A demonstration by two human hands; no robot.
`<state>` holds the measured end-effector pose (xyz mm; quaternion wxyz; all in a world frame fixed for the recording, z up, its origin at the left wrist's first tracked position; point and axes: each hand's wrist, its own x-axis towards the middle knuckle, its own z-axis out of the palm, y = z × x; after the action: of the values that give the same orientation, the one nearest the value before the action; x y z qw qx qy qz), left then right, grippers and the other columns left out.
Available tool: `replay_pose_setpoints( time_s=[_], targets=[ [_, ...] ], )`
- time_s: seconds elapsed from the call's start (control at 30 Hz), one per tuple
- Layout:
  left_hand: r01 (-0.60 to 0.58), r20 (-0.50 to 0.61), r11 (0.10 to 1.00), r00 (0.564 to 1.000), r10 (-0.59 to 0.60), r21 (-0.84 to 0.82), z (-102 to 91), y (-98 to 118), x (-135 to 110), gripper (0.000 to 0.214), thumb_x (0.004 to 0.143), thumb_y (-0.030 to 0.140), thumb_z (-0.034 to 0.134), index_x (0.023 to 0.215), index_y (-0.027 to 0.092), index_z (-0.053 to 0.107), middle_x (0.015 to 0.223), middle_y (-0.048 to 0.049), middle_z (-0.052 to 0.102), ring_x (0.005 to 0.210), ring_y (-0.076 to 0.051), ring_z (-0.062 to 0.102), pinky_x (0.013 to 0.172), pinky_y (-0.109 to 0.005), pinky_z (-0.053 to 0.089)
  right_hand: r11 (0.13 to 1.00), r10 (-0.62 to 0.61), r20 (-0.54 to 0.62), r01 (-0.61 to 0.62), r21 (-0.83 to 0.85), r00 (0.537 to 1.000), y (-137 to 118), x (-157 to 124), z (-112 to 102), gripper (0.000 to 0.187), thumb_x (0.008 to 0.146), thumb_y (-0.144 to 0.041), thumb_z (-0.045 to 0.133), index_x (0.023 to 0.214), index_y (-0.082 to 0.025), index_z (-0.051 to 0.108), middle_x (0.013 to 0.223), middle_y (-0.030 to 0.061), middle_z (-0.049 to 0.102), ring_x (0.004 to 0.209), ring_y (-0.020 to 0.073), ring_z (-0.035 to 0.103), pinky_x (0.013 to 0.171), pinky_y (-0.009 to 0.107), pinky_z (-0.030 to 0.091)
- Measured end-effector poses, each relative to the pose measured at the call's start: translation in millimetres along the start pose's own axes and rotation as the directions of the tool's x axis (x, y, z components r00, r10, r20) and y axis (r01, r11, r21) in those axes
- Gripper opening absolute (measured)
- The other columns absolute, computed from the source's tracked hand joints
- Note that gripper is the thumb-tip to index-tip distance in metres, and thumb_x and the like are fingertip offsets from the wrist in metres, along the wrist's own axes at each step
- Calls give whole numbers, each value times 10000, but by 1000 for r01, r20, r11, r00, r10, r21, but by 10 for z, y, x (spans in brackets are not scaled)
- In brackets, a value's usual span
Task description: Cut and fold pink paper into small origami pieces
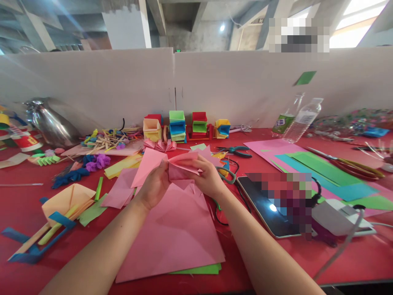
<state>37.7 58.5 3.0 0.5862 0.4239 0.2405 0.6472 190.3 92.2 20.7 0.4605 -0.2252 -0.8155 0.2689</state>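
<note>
Between my hands is a folded piece of pink paper, its layers parted on the right side. My left hand pinches its left edge with the thumb on top. The fingers of my right hand close on its right side, some of them tucked between the layers. Below my hands lies a large pink sheet with green paper showing from under its lower edge. More pink sheets lie to the left of it, partly hidden by my left hand.
Folded paper boxes stand stacked at the back. On the right are a tablet, scissors, coloured sheets and plastic bottles. Pliers lie behind my right hand. A paper-and-stick model and a metal jug are left.
</note>
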Motion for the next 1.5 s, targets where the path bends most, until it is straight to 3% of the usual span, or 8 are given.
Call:
replay_pose_setpoints(
  time_s=[0.17,0.3,0.43,0.6,1.0,1.23,1.37,1.5],
  targets=[
    [-5,9,1000,1000,5,1,3,3,-3,288,831,416,539,990,200,644,1052,-52,668,974,-203,598,791,-300,461,998,57,11,-57,9,998,-4,3,-17,267,759,-233,635,1021,-234,684,1011,65,612,917,185,566,759,301,474],
    [21,-21,1000,1000,-21,-8,-43,-6,-7,222,810,369,584,894,182,669,914,-37,692,841,-163,618,729,-264,468,999,48,80,-47,-16,996,-7,-9,-18,346,711,-293,696,1052,-238,669,1096,70,568,1048,213,528,879,335,444],
    [26,-67,999,997,-27,-20,-76,-16,-7,227,781,356,619,886,161,674,844,-35,695,753,-146,617,661,-247,464,998,40,108,-36,-42,993,-12,-24,-12,390,688,-317,715,1067,-243,658,1107,69,542,1044,214,535,898,345,440],
    [-4,-138,1000,990,2,-10,-77,-14,4,181,760,339,651,793,163,677,733,1,686,599,-102,591,582,-220,448,1000,14,80,-11,-29,997,5,-19,-3,296,683,-293,721,972,-248,679,1135,65,525,1067,216,523,912,357,433],
    [-112,-394,988,907,146,109,-103,-86,34,242,699,385,696,775,160,647,682,15,669,646,-126,612,622,-237,463,998,18,-22,-19,-55,1000,-4,-13,80,120,735,-261,657,819,-191,609,1031,74,577,1027,184,546,861,333,431],
    [-118,-346,989,927,143,92,-83,-66,30,209,690,348,709,721,170,603,672,24,657,630,-119,607,635,-243,470,990,136,-119,-139,-13,984,7,-4,106,176,710,-329,680,777,-197,583,1028,52,588,1003,186,544,788,322,437],
    [-140,-309,987,938,157,79,-77,-51,31,201,705,349,698,730,181,592,687,22,656,698,-133,618,680,-258,469,983,182,-153,-183,9,971,11,8,93,266,679,-298,696,880,-199,555,972,43,597,852,157,550,718,300,442],
    [-157,-229,985,959,168,65,-82,-46,33,188,734,346,673,723,177,591,760,4,666,772,-147,611,705,-268,462,982,181,-139,-187,-30,974,34,19,65,192,683,-291,685,824,-197,595,915,35,552,724,127,495,627,264,431]
  ],
)
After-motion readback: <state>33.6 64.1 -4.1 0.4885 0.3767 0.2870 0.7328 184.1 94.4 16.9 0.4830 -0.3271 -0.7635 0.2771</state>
